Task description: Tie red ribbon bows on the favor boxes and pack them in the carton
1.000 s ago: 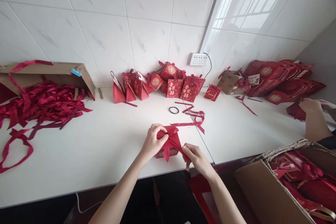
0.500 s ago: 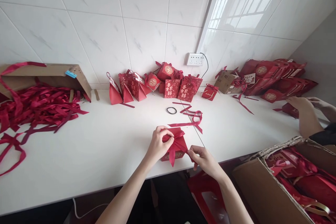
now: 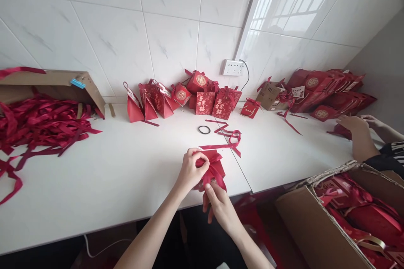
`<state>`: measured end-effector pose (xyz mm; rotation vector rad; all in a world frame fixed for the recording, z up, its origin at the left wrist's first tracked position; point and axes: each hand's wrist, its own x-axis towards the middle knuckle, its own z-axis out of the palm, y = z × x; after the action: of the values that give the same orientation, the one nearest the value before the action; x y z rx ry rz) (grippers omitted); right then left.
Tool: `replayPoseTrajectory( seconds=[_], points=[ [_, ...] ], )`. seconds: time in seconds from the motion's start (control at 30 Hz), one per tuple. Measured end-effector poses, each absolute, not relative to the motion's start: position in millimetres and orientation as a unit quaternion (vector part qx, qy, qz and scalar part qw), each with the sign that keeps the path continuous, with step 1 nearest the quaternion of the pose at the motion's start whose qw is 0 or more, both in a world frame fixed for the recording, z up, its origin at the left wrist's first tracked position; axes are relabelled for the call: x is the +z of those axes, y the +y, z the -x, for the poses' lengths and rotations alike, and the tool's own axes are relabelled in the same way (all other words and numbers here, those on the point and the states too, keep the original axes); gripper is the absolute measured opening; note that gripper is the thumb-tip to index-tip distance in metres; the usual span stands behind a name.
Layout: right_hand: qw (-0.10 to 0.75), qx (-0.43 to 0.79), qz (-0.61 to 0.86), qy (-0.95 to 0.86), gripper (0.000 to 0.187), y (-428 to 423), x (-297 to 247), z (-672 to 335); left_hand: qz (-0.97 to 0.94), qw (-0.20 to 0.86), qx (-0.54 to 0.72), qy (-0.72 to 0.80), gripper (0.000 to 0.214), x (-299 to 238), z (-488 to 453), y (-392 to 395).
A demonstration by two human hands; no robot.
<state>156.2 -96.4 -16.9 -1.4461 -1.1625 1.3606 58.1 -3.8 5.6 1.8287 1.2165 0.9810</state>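
Observation:
A small red gift box [image 3: 221, 167] sits near the front edge of the white table, with a red ribbon bow [image 3: 215, 160] on its top. My left hand [image 3: 193, 168] pinches the left part of the bow. Below it, my right hand [image 3: 217, 201] is closed on a hanging ribbon tail [image 3: 207, 180] at the front of the box. The lower front of the box is partly hidden by my right hand and the ribbon.
A cardboard box [image 3: 91, 90] spills red ribbons at left. Finished-looking red gift boxes [image 3: 206, 103] line the wall. Loose ribbon pieces [image 3: 232, 139] and a black ring [image 3: 204, 129] lie behind my hands. At right are an open carton [image 3: 296, 214] and another person's hands [image 3: 352, 124].
My right hand has moved left and down, from the ribbon end at the box's right side to the tail at its front. My left hand keeps its pinch on the bow.

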Motion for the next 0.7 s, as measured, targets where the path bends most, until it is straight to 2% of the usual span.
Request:
replayPoseTrajectory(
  seconds=[0.1, 0.5, 0.7],
  points=[
    [0.443, 0.530, 0.567, -0.449, 0.054, -88.9, -22.0, -153.6, -0.700, 0.375, 0.379, 0.475, 0.009, 7.4, -58.8, -4.8],
    [0.395, 0.445, 0.606, -0.528, 0.041, -91.5, -14.1, -153.6, -0.695, 0.395, 0.364, 0.478, 0.009, 7.7, -61.6, -5.3],
    [0.398, 0.435, 0.595, -0.546, 0.039, -94.9, -23.4, -153.4, -0.694, 0.397, 0.365, 0.476, 0.010, 9.3, -60.6, -5.6]
  ],
)
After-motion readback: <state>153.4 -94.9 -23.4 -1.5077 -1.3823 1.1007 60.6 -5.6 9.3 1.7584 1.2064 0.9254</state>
